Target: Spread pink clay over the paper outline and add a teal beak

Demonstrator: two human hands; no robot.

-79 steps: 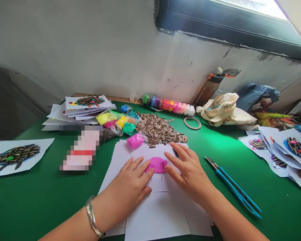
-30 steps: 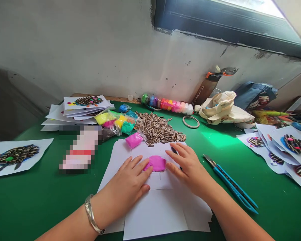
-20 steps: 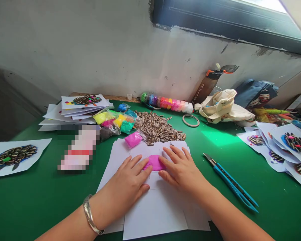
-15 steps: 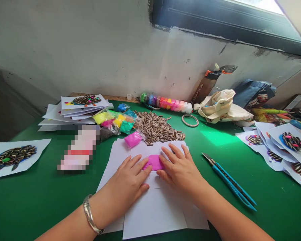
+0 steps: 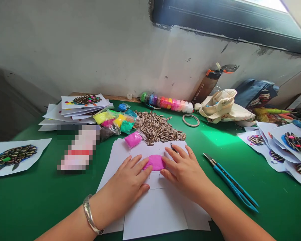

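A flattened oval of pink modelling clay lies on a white sheet of paper in front of me. My left hand rests over the paper, fingers spread, with fingertips on the clay's left edge. At the clay's right edge is my right hand, its fingers apart and bent slightly. Short drawn lines show on the paper just below the clay. Behind the sheet sit a bag of pink clay and a heap of striped sunflower seeds.
A blue utility knife lies right of the paper, blade exposed. Bags of coloured clay and stacked seed pictures stand at back left. More seed pictures lie right. A tape roll, cloth bag and bottle are behind.
My right hand has shifted slightly right, uncovering more of the clay's right side. My left hand stays at the left edge.
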